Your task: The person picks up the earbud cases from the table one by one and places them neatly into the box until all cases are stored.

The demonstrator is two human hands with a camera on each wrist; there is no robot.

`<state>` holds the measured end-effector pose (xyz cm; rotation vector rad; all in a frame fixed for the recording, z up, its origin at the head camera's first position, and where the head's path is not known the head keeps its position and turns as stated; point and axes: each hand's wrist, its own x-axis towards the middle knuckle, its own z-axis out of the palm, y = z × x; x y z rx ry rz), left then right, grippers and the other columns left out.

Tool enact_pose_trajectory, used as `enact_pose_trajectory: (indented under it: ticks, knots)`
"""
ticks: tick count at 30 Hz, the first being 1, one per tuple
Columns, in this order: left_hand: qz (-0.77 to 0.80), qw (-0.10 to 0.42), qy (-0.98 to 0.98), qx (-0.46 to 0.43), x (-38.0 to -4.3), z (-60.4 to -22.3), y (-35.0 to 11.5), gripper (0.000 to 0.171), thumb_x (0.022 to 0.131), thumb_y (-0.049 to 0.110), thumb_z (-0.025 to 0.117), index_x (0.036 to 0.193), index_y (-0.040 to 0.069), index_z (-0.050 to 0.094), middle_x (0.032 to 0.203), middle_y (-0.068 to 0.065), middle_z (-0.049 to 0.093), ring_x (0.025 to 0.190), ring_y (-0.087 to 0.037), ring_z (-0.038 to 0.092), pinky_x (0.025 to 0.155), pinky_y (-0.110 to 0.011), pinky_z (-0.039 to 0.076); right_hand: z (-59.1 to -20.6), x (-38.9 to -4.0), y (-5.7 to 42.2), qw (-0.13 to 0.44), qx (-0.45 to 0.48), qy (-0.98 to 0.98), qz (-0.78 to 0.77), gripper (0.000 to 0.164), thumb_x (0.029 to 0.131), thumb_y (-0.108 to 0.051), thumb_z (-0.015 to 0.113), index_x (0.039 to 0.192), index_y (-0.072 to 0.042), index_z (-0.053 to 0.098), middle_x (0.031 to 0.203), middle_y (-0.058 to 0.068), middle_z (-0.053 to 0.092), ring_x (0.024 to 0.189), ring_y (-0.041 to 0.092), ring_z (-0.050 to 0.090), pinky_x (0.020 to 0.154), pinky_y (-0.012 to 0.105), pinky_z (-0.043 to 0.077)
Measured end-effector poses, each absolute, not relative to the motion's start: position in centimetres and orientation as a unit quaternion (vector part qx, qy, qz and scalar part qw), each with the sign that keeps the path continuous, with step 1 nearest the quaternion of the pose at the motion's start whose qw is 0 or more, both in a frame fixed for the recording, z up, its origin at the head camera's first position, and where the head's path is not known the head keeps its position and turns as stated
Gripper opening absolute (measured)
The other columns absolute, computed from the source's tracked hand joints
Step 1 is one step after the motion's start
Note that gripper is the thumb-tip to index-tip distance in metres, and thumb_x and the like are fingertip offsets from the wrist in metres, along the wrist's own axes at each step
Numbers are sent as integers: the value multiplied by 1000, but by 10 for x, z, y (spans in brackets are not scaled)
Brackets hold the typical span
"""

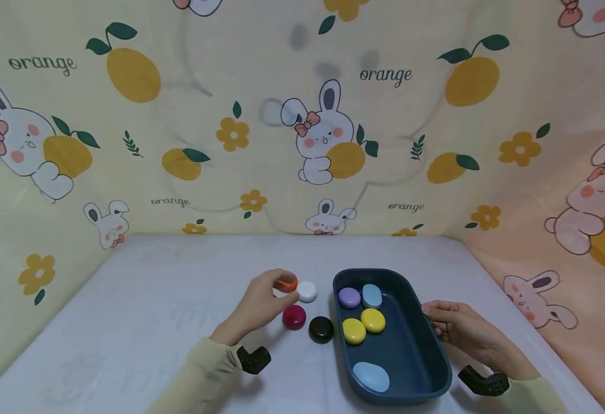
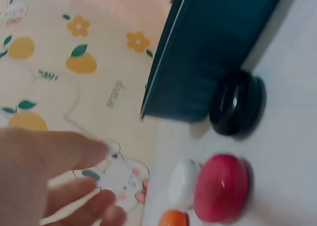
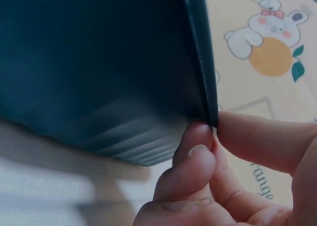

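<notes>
My left hand (image 1: 261, 298) reaches over a small orange piece (image 1: 286, 284), thumb and fingers parted around it in the head view. In the left wrist view the orange piece (image 2: 173, 218) lies below that hand, outside its fingers. Close by on the cloth are a white round piece (image 1: 308, 291), a dark red one (image 1: 294, 317) and a black one (image 1: 321, 330). With thumb and fingertips, my right hand (image 1: 467, 330) pinches the right rim of a dark blue tray (image 1: 411, 339), as the right wrist view also shows.
Inside the tray lie a purple piece (image 1: 349, 298), two yellow pieces (image 1: 373, 321) and two light blue ones (image 1: 372, 376). A white cloth (image 1: 152, 322) covers the table. Behind and beside it hangs a rabbit-and-orange printed curtain (image 1: 261, 57).
</notes>
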<state>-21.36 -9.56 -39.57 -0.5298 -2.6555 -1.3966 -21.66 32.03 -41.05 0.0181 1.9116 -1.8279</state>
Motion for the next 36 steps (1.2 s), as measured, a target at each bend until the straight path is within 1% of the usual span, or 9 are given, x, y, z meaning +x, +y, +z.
enact_pose_trajectory:
  ticks: [5,8,12,17,20,26,36]
  knots:
    - [-457,-13,-876,-155,-212,-402,-106,41,86,17,75,122,1,63,120,-10,62,104,-29,58,78,-37,54,-411,-217,322,249,-3,702,-667,25,101,-29,58,111,-9,70,92,2,64,80,18,55,77,29,47]
    - [-452,-34,-878,-152,-212,-407,-107,46,84,17,78,124,1,62,123,-11,61,105,-28,58,78,-36,54,-411,-218,322,256,-11,697,-670,25,102,-27,57,111,-8,69,91,3,63,80,18,54,77,30,47]
    - [-437,-44,-885,-154,-213,-412,-106,52,80,16,82,125,0,62,123,-12,61,106,-28,57,80,-38,54,-411,-218,325,262,-18,689,-675,24,103,-24,54,111,-7,69,91,4,63,80,18,54,77,31,47]
    - [-430,-52,-886,-163,-216,-416,-106,56,76,14,85,125,0,62,121,-12,62,105,-29,57,83,-39,53,-411,-219,325,263,-18,687,-677,25,103,-24,54,112,-6,68,92,4,63,80,18,54,77,31,48]
    - [-428,-54,-887,-168,-218,-417,-107,56,76,14,85,125,0,61,121,-12,61,105,-29,58,84,-40,53,-411,-219,324,261,-15,688,-677,25,103,-24,55,113,-5,68,92,5,62,80,19,54,77,31,48]
    - [-436,-54,-881,-175,-221,-419,-108,55,76,14,85,124,1,62,121,-11,62,106,-29,57,83,-40,52,-410,-218,322,253,-2,693,-675,24,101,-25,58,111,-7,69,91,3,63,80,18,54,76,29,47]
    - [-454,-60,-869,-189,-225,-427,-115,56,75,16,86,123,2,63,119,-9,63,104,-26,60,85,-39,51,-410,-217,323,259,-20,684,-682,22,102,-23,56,110,-7,69,89,2,62,79,17,53,75,29,47]
